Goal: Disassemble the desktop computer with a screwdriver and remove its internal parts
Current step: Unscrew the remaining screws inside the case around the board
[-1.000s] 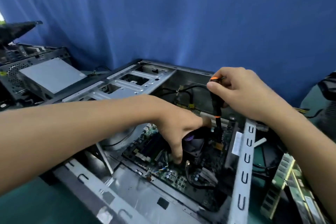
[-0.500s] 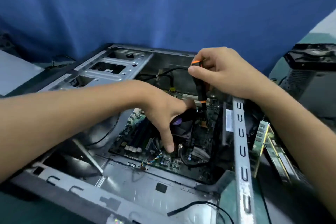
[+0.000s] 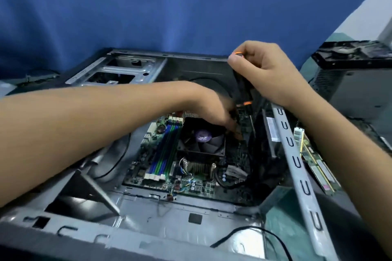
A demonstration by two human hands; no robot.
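Two bare hands were at work inside the open desktop computer case (image 3: 148, 218), which lay on its side. The CPU cooler fan (image 3: 202, 141), seated on the motherboard (image 3: 140, 167), serves as the reference point.

The right hand (image 3: 267, 74) was above and beyond the fan, to its right. Its fingers were clenched round the top of the screwdriver (image 3: 242, 89), which had a black handle with orange bands. The tool stood nearly upright, and its shaft ran down behind the fan's far right corner. The tip was hidden.

The left hand (image 3: 214, 110) reached across to the fan's far edge, just beside the screwdriver shaft. It was motion-blurred, and whether its fingers grasped anything could not be determined.

The blue and green memory slots (image 3: 163, 154) lay left of the fan. A finned heatsink (image 3: 198, 167) showed beneath the fan on its near side. Loose memory modules (image 3: 318, 167) lay right of the fan, outside the case wall.
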